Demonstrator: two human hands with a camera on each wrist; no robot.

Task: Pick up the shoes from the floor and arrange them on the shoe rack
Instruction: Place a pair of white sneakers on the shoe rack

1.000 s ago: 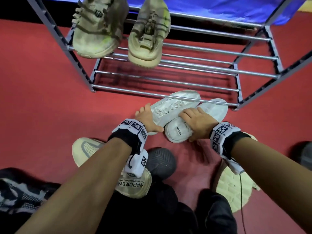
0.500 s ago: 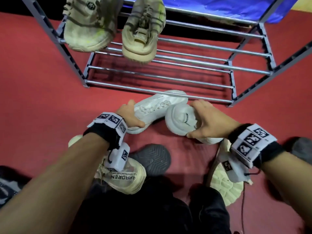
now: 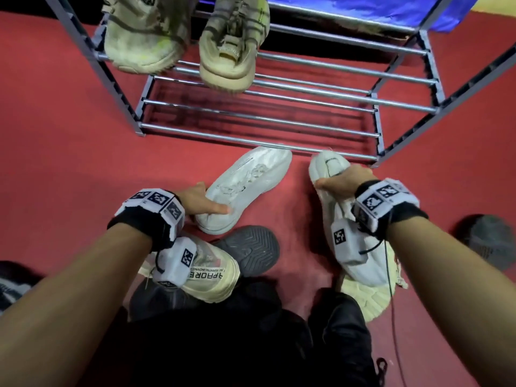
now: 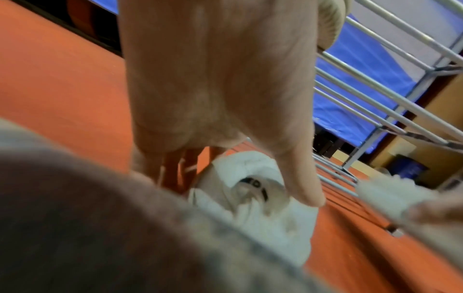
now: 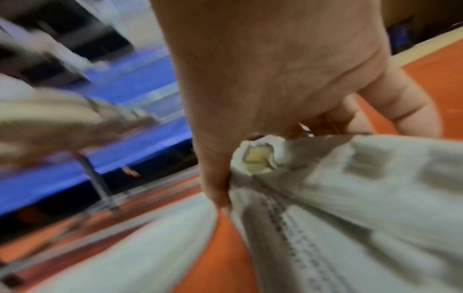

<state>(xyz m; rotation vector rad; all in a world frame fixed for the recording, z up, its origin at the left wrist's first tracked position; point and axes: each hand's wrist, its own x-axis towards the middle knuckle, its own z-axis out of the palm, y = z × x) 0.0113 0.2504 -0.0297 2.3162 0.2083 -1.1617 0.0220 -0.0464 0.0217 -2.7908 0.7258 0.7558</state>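
Two white sneakers are in front of the metal shoe rack [image 3: 259, 120]. My left hand [image 3: 206, 205] grips the heel of the left white sneaker [image 3: 251, 180], which lies on the red floor with its toe at the rack's lowest bar. In the left wrist view my thumb [image 4: 300, 186] presses into the collar of this sneaker [image 4: 270, 222]. My right hand [image 3: 342, 181] grips the other white sneaker [image 3: 326, 166] by its heel and holds it off the floor, heel towards the rack. The right wrist view shows my fingers curled round the heel of that sneaker [image 5: 350, 198].
Two worn beige sneakers [image 3: 142, 34] [image 3: 233, 48] sit on an upper shelf at the left. On the floor near me lie a cream shoe [image 3: 215, 280], a grey-soled shoe [image 3: 251, 250], a cream sole [image 3: 371, 303] and a dark shoe [image 3: 487, 241]. The rack's lower shelves are bare.
My right hand has lifted its white sneaker, turned it heel towards the rack and carried it to the right, away from the other. The left hand keeps its hold on the heel.
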